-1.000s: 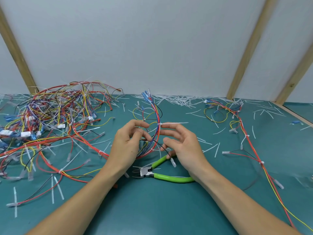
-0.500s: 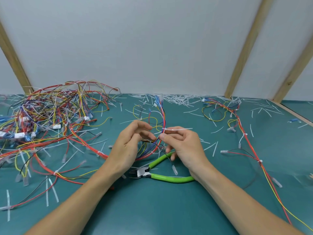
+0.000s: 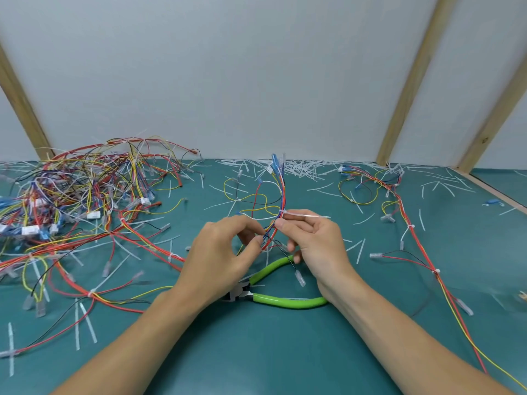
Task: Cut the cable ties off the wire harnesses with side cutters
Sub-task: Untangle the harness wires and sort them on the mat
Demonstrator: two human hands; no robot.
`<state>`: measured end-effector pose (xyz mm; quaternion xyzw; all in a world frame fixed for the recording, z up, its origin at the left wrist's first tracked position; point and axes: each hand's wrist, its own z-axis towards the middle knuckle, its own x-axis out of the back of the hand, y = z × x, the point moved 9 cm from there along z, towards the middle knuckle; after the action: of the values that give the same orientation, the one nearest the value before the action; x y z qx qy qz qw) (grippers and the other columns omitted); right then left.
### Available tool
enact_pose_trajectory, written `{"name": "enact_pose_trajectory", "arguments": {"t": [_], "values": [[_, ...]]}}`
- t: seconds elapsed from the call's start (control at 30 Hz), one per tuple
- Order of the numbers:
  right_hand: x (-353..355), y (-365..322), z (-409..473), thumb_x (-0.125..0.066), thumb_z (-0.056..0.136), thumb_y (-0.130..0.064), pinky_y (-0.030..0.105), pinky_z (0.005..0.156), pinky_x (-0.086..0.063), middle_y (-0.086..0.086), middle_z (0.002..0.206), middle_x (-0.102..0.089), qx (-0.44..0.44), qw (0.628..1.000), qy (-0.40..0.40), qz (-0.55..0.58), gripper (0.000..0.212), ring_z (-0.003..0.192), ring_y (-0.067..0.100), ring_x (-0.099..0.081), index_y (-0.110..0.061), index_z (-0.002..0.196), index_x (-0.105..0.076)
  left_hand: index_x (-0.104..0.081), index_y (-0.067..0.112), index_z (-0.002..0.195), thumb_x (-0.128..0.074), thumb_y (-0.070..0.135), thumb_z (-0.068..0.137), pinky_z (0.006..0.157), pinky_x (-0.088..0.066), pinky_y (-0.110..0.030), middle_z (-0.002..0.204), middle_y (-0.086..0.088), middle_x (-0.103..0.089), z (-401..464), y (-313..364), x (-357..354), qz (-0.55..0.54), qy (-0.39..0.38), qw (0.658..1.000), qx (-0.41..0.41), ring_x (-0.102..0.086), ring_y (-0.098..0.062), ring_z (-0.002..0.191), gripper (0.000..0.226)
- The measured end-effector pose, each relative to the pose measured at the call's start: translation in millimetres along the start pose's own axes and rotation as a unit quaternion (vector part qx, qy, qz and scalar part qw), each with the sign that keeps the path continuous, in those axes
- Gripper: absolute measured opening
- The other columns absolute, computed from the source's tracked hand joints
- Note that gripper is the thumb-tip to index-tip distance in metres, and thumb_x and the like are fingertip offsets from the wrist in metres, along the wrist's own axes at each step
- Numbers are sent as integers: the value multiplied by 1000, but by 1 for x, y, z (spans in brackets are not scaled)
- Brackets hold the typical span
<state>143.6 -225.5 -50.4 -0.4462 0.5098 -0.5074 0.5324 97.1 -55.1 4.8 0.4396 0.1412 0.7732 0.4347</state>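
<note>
- Both hands held a wire harness (image 3: 281,195) upright above the side cutters (image 3: 273,289), its blue connectors pointing away.
- The left hand (image 3: 219,258) pinched the bundle low.
- The right hand (image 3: 316,240) pinched its white cable tie (image 3: 302,215), whose tail pointed right.
- The green-handled cutters lay on the table (image 3: 256,352), handles spread, jaws leftward.

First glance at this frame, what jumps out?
Dead centre, the left hand and right hand pinch an upright wire harness with a white cable tie sticking out to the right. The green-handled side cutters lie unused on the teal mat just below the hands. A big tangled pile of harnesses fills the left, with cut tie scraps along the back wall.
</note>
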Motion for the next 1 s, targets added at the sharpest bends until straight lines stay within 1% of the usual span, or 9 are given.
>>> {"name": "enact_pose_trajectory", "arguments": {"t": [0.07, 0.33, 0.43, 0.5, 0.57, 0.67, 0.73, 0.83, 1.0], "values": [[-1, 1, -1, -80, 88, -14, 20, 39, -40, -3, 78, -77, -1, 1000, -3, -1, 13, 47, 7, -52, -15, 99, -74, -68, 29, 89, -67, 22, 85, 77, -51, -31, 76, 17, -66, 0, -2, -3, -2, -14, 1000, 1, -66, -8, 80, 7], [-2, -2, -2, -78, 89, -12, 20, 39, -39, -4, 77, -76, -2, 1000, -5, 2, 13, 46, 8, -51, -13, 100, -73, -68, 29, 92, -70, 24, 87, 79, -53, -35, 80, 16, -69, 0, -6, -8, 0, -26, 1000, 2, -67, -8, 82, 7], [-2, -4, -3, -78, 89, -12, 20, 39, -39, -3, 78, -76, -2, 1000, 0, 8, 13, 45, 8, -51, -12, 101, -72, -67, 29, 89, -71, 31, 87, 80, -50, -28, 79, 17, -69, 0, -7, -8, 0, -20, 1000, 10, -68, -7, 81, 6], [-1, -5, -3, -78, 90, -11, 20, 39, -39, -1, 79, -76, 2, 1000, 6, 18, 14, 45, 8, -52, -11, 102, -71, -65, 29, 84, -69, 39, 85, 78, -49, -26, 78, 18, -69, 0, -9, -7, 6, -16, 1000, 22, -67, -5, 80, 11], [-1, -7, -4, -77, 91, -11, 20, 38, -38, 0, 81, -77, 7, 1000, 8, 23, 13, 45, 9, -51, -10, 102, -71, -65, 29, 81, -68, 43, 84, 76, -52, -32, 77, 19, -69, -1, -11, -8, 12, -19, 999, 34, -67, -5, 79, 14], [-6, -9, -6, -70, 95, -8, 21, 40, -39, 1, 89, -78, 17, 1000, -11, 15, 10, 46, 9, -51, -14, 103, -72, -65, 30, 82, -70, 46, 84, 75, -54, -36, 75, 20, -68, -2, -13, -9, 14, -22, 999, 43, -67, -6, 76, 17], [-11, -11, -8, -62, 97, -3, 21, 41, -40, -2, 96, -79, 22, 999, -36, 16, 19, 47, 9, -52, -17, 103, -73, -65, 31, 83, -75, 44, 84, 74, -53, -37, 74, 19, -68, -2, -15, -9, 14, -22, 999, 46, -66, -7, 76, 16], [-17, -14, -10, -52, 98, 3, 21, 42, -42, -3, 105, -79, 22, 997, -72, 18, 31, 51, 10, -53, -16, 107, -75, -66, 30, 82, -75, 41, 84, 74, -54, -39, 74, 17, -68, -2, -18, -8, 11, -20, 998, 53, -66, -8, 75, 15], [-19, -18, -10, -46, 97, 7, 21, 45, -43, -3, 109, -79, 27, 995, -93, 13, 40, 57, 9, -54, -17, 111, -76, -68, 29, 83, -67, 42, 84, 78, -49, -31, 74, 18, -67, -2, -21, -7, 10, -8, 998, 66, -64, -7, 75, 13]]}}
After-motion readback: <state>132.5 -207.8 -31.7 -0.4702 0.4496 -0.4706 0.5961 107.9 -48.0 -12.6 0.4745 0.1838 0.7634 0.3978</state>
